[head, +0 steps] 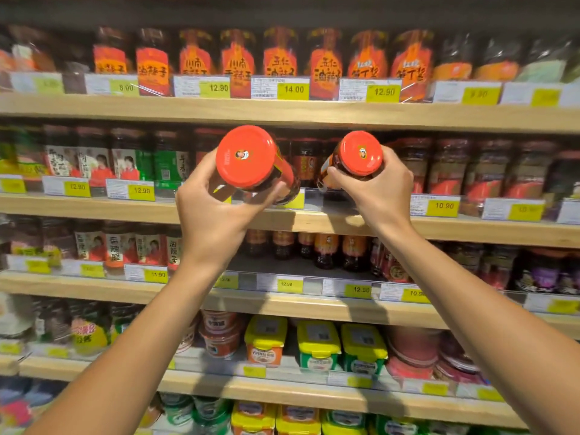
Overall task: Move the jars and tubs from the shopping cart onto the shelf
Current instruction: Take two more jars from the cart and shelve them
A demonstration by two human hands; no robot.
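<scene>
Head view: both arms raised to second shelf. My left hand grips bigger jar round its body, my right hand grips smaller jar. Both tipped lid-toward-me, bases aimed into gap among matching dark jars behind, likely so each slides in base-first. Neither set down yet. Cart out of sight.

Jars on top shelf far right: labels blurred, unreadable. Price tag far left too smeared to read. Both forearms cut off by bottom edge.
</scene>
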